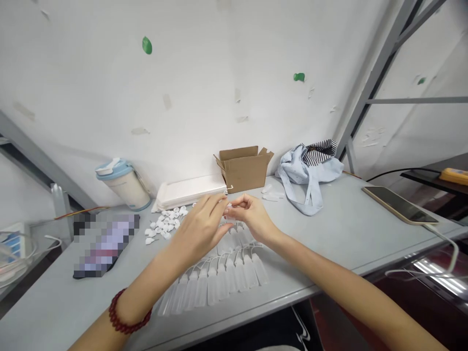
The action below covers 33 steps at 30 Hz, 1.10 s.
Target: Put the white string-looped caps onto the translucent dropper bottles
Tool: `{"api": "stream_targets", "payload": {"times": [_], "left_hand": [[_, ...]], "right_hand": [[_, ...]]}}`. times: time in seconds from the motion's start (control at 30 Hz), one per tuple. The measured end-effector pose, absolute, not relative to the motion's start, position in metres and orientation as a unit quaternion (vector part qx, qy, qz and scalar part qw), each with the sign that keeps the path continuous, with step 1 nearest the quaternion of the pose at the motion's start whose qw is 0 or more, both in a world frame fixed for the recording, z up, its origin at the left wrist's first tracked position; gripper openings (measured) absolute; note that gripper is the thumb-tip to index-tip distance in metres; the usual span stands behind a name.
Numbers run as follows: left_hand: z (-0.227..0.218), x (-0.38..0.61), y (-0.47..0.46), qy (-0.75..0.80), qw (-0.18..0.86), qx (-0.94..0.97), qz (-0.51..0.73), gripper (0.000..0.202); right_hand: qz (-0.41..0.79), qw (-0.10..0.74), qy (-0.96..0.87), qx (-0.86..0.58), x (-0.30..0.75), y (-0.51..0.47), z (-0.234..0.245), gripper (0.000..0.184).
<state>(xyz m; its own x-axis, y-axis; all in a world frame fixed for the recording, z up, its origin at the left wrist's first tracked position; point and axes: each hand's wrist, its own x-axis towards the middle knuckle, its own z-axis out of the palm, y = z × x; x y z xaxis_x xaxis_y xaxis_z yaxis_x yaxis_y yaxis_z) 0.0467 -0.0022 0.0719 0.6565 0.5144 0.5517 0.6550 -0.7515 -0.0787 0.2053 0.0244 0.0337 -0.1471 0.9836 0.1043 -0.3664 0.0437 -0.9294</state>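
Observation:
My left hand (199,229) and my right hand (252,214) meet over the grey table (347,229), fingertips together, pinching a small clear plastic piece (228,206) between them. Just below the hands lies a row of several small translucent squeeze bottles (219,282) set side by side. A heap of little white caps (164,225) lies to the left of my left hand. My left wrist wears a red bead bracelet (126,314).
Against the wall stand an open cardboard box (244,168), a stack of white bags (190,192) and a blue-lidded jug (124,183). A light blue cloth bag (310,170) lies at the right, a phone (400,204) on a cable further right, a dark pouch (102,243) at the left.

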Motion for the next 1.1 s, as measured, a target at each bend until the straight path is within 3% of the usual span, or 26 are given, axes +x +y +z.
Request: {"api": "stream_targets", "payload": {"times": [0.2, 0.33, 0.4, 0.43, 0.57, 0.63, 0.8, 1.1], "left_hand": [[0.069, 0.056, 0.012, -0.298, 0.173, -0.909, -0.233, 0.032], [0.065, 0.051, 0.016, -0.313, 0.088, -0.900, -0.289, 0.033], [0.062, 0.051, 0.011, -0.316, 0.045, -0.899, -0.301, 0.036], [0.061, 0.053, 0.007, -0.315, 0.024, -0.901, -0.298, 0.037], [0.055, 0.069, -0.018, -0.304, -0.082, -0.913, -0.258, 0.040], [0.049, 0.080, -0.029, -0.284, -0.128, -0.921, -0.232, 0.041], [0.035, 0.099, -0.039, -0.277, -0.161, -0.931, -0.174, 0.041], [0.033, 0.115, -0.044, -0.334, -0.087, -0.935, -0.084, 0.034]], "right_hand": [[0.619, 0.550, -0.435, -0.353, 0.210, 0.026, 0.039, 0.030], [0.649, 0.417, -0.537, -0.342, 0.236, 0.036, 0.054, 0.030], [0.640, 0.342, -0.601, -0.335, 0.253, 0.044, 0.061, 0.022], [0.628, 0.344, -0.609, -0.342, 0.261, 0.049, 0.063, 0.021], [0.490, 0.514, -0.551, -0.439, 0.278, 0.061, 0.068, 0.030], [0.449, 0.550, -0.531, -0.462, 0.279, 0.064, 0.068, 0.031], [0.436, 0.553, -0.527, -0.476, 0.277, 0.066, 0.067, 0.031], [0.359, 0.503, -0.617, -0.487, 0.273, 0.070, 0.052, 0.036]]}}
